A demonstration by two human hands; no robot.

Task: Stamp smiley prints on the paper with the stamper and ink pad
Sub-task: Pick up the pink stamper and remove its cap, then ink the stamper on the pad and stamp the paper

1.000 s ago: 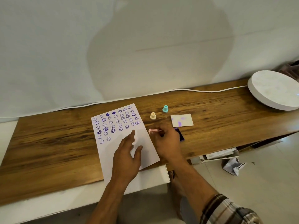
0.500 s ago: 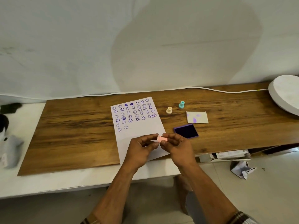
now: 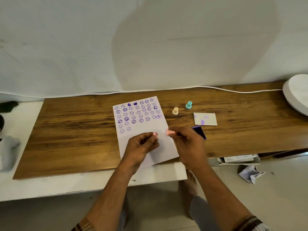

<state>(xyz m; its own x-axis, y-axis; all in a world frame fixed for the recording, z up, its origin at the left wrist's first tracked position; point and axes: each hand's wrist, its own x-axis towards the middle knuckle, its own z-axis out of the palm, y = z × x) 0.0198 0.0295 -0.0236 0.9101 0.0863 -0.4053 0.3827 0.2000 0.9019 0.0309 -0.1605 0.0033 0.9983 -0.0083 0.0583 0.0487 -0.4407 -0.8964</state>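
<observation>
- Fingers: our right hand [image 3: 186, 144] pinches the pink stamper [image 3: 168, 131]; left hand [image 3: 141, 145] pinches a small pink piece [image 3: 155, 134], probably its cap.
- Ink pad [image 3: 200, 132] lies just beyond our right hand, partly hidden, so right is nearer.
- Paper [image 3: 143, 124] sits under both hands, near the counter [image 3: 75, 130] front edge.

Pink stamper [image 3: 168, 132] apart above smiley-printed paper [image 3: 160, 139]

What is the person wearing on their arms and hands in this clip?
Both hands, left hand and right hand, are bare: no gloves, rings or watch visible. Forearms are uncovered. Plaid sleeves in brown, tan and white stripes, left sleeve and right sleeve, show at the frame's bottom edge.
</observation>
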